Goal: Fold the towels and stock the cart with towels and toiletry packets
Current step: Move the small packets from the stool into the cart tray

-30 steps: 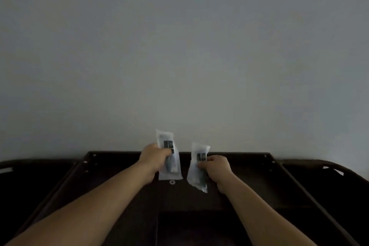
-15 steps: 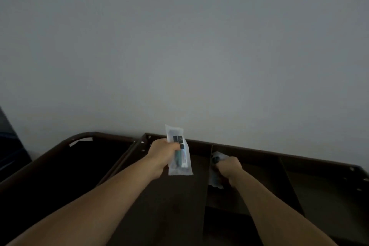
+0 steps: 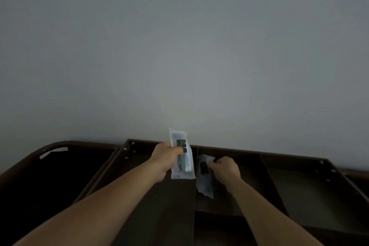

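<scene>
A plain grey wall (image 3: 179,46) fills most of my view, and below it sits the dark cart (image 3: 229,149), its top tray split by upright dividers (image 3: 194,185) into compartments. At the far left a curved handle (image 3: 52,147) rounds off the frame.

My view has swung since a second ago: the cart was square to me then and now runs at an angle, with the left handle in sight. Both arms reach forward over the tray.

My left hand (image 3: 165,156) is closed around one toiletry packet (image 3: 182,158), holding it upright above the rear of the left-centre compartment, its top edge standing against the wall. It has barely shifted from half a second ago.

My right hand (image 3: 224,167) has dropped. A second ago it held the second packet (image 3: 204,177) up level with the first; now it pinches the packet's upper end low inside the compartment just right of the central divider, the packet hanging down along the divider. Whether its lower end touches the tray floor I cannot tell in this gloom.

I judge the right packet is nearly stocked and needs only releasing; the left one comes next. No towels are in view.
</scene>
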`<state>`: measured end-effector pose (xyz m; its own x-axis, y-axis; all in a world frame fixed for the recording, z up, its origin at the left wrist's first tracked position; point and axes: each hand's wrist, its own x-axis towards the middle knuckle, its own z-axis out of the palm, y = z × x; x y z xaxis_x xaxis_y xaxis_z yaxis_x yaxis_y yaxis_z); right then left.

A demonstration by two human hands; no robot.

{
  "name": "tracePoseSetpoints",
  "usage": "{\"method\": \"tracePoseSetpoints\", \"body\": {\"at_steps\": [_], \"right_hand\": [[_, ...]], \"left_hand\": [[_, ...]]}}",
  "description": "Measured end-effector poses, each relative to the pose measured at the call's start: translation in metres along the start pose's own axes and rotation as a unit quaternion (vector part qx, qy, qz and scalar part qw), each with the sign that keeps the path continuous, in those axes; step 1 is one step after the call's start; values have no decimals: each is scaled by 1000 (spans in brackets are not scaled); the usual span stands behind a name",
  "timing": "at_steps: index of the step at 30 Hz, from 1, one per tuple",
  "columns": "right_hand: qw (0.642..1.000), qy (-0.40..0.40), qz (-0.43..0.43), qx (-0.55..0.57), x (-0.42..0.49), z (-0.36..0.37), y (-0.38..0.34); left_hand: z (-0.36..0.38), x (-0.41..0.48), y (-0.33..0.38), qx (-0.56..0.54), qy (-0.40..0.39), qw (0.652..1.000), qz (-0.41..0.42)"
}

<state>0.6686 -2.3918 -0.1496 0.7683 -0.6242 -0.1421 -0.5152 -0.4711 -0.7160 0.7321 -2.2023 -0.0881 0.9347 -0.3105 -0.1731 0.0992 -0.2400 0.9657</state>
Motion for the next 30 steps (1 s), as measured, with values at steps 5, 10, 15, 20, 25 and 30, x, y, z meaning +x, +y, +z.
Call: {"method": "tracePoseSetpoints", "body": {"at_steps": [5,10,15,20,25,30], "right_hand": [[971,-58,-52,228,-32,-34,-29],[970,-114,-91,193,-50,-46,-28],[977,-62,-53,198,-40,-47,-4],[986,-41,58,153,-28,-36,23],[987,-70,108,93,-22,-21,30],[991,-68,111,-14,-21,-19,29]], "left_hand": [[25,4,10,-43,-29,999,-5],[49,4,13,-70,-68,995,-18],[57,0,9,17,-61,998,12],[40,-5,9,36,-29,999,-3],[8,-17,4,43,6,999,-10],[-24,-35,-11,91,31,995,-7]]}}
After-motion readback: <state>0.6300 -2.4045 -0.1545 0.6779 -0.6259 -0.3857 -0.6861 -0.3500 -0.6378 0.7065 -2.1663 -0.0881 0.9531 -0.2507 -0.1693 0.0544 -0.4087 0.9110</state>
